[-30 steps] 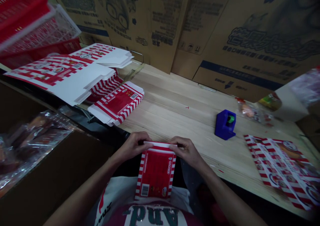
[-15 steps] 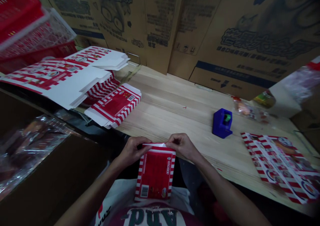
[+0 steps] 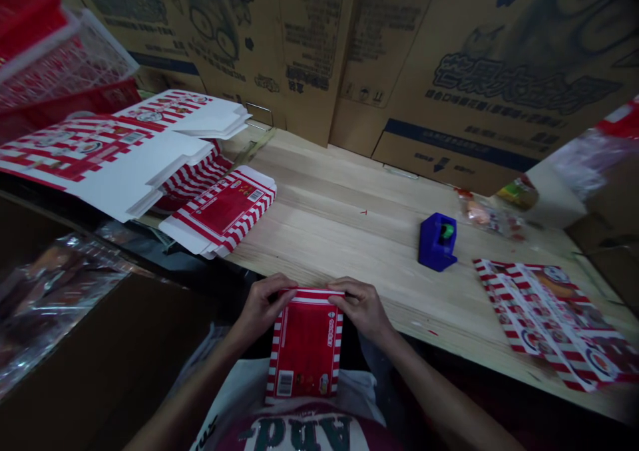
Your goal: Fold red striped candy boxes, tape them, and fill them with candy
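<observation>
Both hands grip a flat red-and-white striped carton (image 3: 304,348), held upright just off the near edge of the wooden table (image 3: 339,185), its lower end in front of the person's shirt (image 3: 299,431). The left hand (image 3: 264,308) and right hand (image 3: 362,308) each clench the carton's top edge from either side, fingers curled over the white fold. How the thumbs sit is hidden.

On the table to the left lies a stack of folded cartons (image 3: 217,211), its printed panel facing up, overlapping two larger white-and-red carton blanks (image 3: 100,155). Above them sits a red basket (image 3: 30,58). To the right stand a blue tape dispenser (image 3: 436,241) and a clear snack bag (image 3: 486,215), with printed striped sheets (image 3: 549,321) lying nearer the edge. Big cardboard boxes (image 3: 449,58) line the table's far side, and plastic-wrapped goods (image 3: 50,291) sit low on the left, below the table.
</observation>
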Motion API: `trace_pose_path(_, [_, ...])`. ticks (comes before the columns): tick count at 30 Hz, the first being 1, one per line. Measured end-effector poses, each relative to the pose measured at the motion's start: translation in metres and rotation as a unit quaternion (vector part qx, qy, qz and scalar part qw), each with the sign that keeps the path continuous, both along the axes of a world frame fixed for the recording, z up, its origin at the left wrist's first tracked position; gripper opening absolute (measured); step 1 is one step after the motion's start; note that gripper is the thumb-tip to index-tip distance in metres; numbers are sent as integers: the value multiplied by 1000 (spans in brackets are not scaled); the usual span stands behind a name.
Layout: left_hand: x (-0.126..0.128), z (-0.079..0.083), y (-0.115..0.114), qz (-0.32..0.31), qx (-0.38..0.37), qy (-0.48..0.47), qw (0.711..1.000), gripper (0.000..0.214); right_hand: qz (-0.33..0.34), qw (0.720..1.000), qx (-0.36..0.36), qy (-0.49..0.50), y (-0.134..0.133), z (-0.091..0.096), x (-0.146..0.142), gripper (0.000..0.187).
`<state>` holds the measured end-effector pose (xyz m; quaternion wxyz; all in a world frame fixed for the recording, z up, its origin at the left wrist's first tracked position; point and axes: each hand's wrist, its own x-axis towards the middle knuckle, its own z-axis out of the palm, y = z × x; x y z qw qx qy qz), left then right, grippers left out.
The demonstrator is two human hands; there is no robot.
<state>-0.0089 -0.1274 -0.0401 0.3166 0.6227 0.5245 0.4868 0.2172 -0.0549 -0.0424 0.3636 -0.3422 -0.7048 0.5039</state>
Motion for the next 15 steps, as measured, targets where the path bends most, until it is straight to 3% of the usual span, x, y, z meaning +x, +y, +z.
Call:
trace_pose_path(6, [14, -10, -4, 19, -34, -86, 996, 12, -66, 997, 27, 18, -18, -16, 0, 8])
trace_pose_path(12, [13, -23, -6, 48, -135, -153, 978, 15, -101, 994, 41, 26, -21, -15, -2, 10])
trace_pose_path(13, [11, -26, -5, 54, -152, -159, 974, 16, -124, 991, 55, 23, -13, -14, 5, 12])
trace_pose_path(15, [6, -31, -4, 63, -187, -172, 965, 20, -233, 968, 86, 15, 9, -11, 32, 15])
